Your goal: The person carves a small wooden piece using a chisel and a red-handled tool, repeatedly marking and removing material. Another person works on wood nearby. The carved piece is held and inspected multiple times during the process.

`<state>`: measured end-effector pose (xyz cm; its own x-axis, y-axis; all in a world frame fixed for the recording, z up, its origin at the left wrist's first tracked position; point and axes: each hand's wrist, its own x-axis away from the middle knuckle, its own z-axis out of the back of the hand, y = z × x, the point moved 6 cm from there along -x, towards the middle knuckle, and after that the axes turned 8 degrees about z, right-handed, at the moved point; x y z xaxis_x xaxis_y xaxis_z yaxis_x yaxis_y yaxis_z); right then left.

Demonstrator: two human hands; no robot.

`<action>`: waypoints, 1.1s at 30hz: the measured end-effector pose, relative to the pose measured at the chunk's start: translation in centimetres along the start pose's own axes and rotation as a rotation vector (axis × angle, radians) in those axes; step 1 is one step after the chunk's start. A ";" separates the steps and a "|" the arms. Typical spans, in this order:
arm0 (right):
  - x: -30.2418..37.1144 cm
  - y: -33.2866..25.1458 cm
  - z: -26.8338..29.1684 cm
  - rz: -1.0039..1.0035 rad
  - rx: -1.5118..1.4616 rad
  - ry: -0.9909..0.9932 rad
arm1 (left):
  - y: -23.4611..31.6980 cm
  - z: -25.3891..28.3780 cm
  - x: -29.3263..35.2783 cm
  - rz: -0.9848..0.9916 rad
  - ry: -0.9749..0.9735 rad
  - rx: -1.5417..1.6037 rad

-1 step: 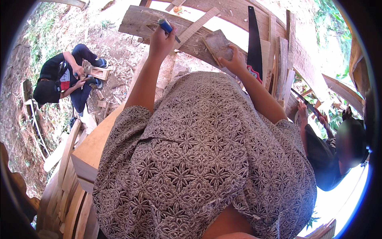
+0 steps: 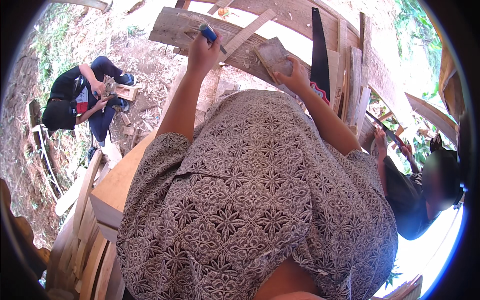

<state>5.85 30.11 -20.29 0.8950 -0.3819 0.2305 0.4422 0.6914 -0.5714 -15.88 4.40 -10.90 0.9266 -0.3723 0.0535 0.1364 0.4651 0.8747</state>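
My left hand (image 2: 202,59) is closed around the blue handle of a chisel (image 2: 207,33), its narrow dark blade pointing right and down past my fingers. A flat, weathered wood block (image 2: 274,56) is in my right hand (image 2: 296,77), thumb on the near edge and fingers along the right side. The block lies over a long grey plank (image 2: 182,31) that runs across in front of me; whether it rests on it, I cannot tell. Chisel and block are apart. Just right of the block stands a black-bladed handsaw (image 2: 320,52) with a red and white handle.
A pale wood strip (image 2: 250,34) crosses the plank. Upright boards (image 2: 354,80) stand beyond the saw. At far left a person (image 2: 82,97) sits working on wood; at right another person (image 2: 407,185) holds a saw. Stacked timber (image 2: 92,245) lies at lower left.
Both my hands, the chisel and the block stay where they were. The seated person's hands at the left have shifted slightly.
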 end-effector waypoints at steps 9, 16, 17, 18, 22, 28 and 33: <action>-0.4 0.3 -0.2 -0.005 -0.041 0.023 | -0.5 0.0 0.0 -0.041 0.019 -0.005; 0.2 0.2 -0.3 0.018 -0.053 0.006 | -1.2 -0.2 0.9 -0.047 0.045 0.045; 0.1 0.2 -0.6 0.007 -0.062 -0.002 | -1.3 -0.1 1.0 -0.049 0.049 0.043; 0.2 0.0 -0.8 0.015 -0.065 -0.001 | -1.4 0.1 1.0 -0.051 0.055 0.041; 0.3 -0.4 -1.4 0.071 -0.046 -0.005 | -1.6 0.7 1.3 -0.001 0.049 0.021; -0.2 -1.2 -1.0 0.085 -0.026 -0.018 | -1.4 0.8 1.2 0.036 0.014 -0.025; -0.1 -1.4 -1.0 0.097 -0.041 -0.016 | -1.1 0.8 1.3 0.033 -0.006 -0.045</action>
<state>5.14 28.58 -20.32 0.9343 -0.3046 0.1850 0.3512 0.6988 -0.6232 -15.12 2.73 -11.42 0.9288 -0.3607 0.0849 0.1213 0.5125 0.8501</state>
